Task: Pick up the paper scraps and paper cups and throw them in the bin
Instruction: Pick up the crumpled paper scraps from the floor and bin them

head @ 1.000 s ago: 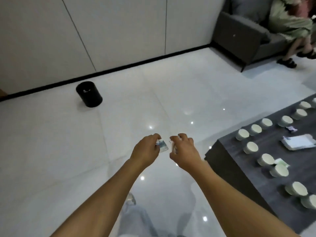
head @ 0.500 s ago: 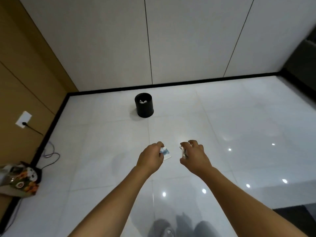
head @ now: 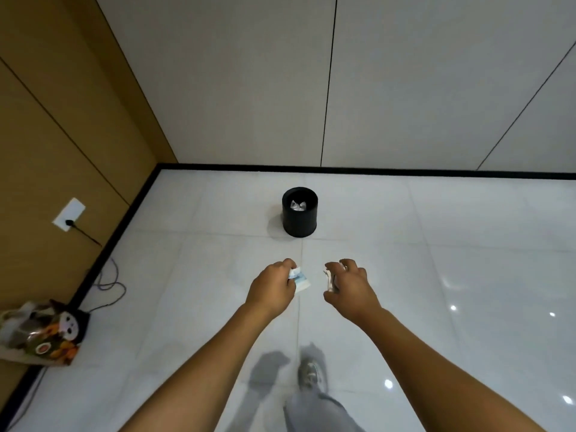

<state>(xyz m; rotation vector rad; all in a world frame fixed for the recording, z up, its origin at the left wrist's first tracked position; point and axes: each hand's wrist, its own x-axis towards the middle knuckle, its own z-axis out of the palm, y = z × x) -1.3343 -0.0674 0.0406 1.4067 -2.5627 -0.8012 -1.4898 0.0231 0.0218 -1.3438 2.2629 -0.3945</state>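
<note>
Even, dim indoor light, ceiling-lamp glare on glossy floor (head: 467, 275), wide-angle edge bending.

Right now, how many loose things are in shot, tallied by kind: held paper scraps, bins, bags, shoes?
Paper scraps held: 2, one gripped in the left hand (left scrap) and one in the right hand (right scrap)
Black bin: 1, with crumpled white paper inside
Printed bag by the wall: 1
Shoe: 1
Total: 5

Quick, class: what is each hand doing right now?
Left hand: pinching a paper scrap.
Right hand: gripping crumpled paper.
</note>
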